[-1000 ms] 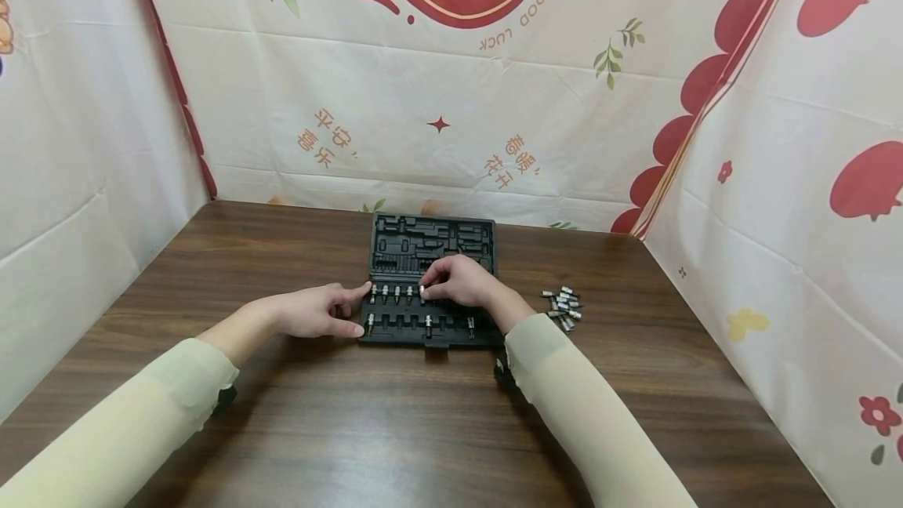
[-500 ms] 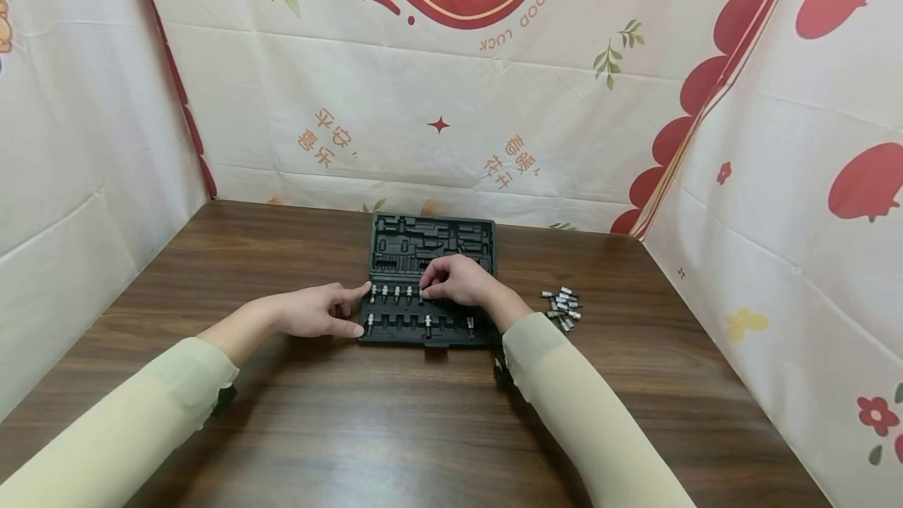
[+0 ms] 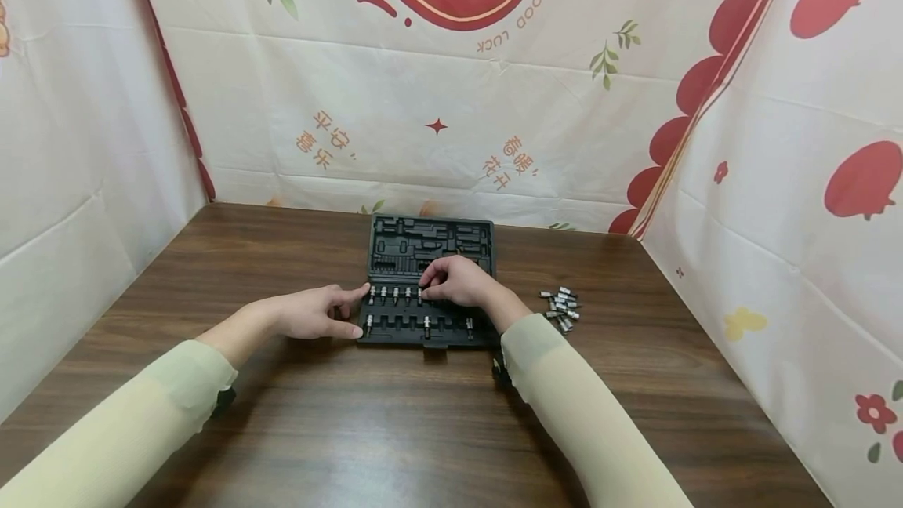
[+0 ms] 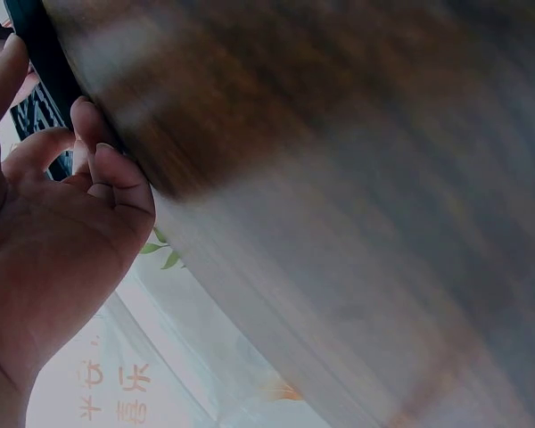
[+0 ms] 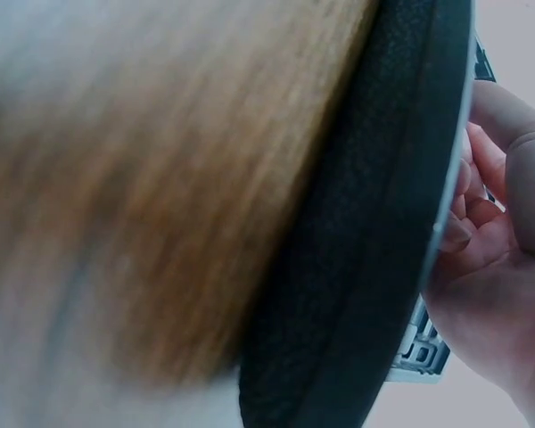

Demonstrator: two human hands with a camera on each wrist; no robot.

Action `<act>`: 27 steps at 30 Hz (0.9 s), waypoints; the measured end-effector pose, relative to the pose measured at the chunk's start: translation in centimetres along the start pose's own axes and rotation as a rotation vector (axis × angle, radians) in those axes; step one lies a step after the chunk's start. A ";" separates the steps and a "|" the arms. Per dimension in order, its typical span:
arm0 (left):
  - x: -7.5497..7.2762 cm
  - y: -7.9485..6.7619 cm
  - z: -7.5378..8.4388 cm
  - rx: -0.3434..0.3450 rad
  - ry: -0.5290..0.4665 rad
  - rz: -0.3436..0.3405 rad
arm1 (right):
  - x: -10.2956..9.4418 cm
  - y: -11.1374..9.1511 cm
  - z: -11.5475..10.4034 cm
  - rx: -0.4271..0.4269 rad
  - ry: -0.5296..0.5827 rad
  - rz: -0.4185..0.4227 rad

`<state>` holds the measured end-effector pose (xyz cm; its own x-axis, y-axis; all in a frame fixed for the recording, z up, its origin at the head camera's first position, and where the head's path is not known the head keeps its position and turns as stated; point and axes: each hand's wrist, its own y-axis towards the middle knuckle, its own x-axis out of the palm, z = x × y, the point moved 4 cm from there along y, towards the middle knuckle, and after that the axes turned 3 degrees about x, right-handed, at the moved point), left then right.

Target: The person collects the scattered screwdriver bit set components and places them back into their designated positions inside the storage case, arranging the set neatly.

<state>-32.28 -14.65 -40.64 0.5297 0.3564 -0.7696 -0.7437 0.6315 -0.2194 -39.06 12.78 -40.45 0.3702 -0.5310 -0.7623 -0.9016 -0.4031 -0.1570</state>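
Five bit sockets [image 3: 396,294] in case's [image 3: 395,341] upper row; right hand [image 3: 462,281] pinches fifth, likely seating it. Left hand [image 3: 316,312], thumb and index spread, touches left edge. Next probably: press home, release, fetch from loose pile [image 3: 562,306].

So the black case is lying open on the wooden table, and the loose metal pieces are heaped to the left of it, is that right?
Not quite: the loose metal pieces are heaped to the right of the black case, as the head view shows. The case does lie open on the wooden table.
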 end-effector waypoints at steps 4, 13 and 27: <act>0.0 0.0 0.0 -0.002 -0.008 -0.002 | 0.1 0.0 0.0 -0.002 0.003 -0.005; 0.0 0.0 0.0 -0.002 -0.016 -0.002 | -0.2 -0.2 0.1 -0.017 0.027 -0.015; 0.1 0.0 0.0 0.020 -0.029 -0.001 | -1.9 -2.1 1.2 -0.112 0.115 0.036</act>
<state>-32.24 -14.65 -40.70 0.5423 0.3753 -0.7517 -0.7347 0.6458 -0.2077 -38.18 15.50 -39.42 0.3670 -0.6258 -0.6882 -0.8864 -0.4597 -0.0547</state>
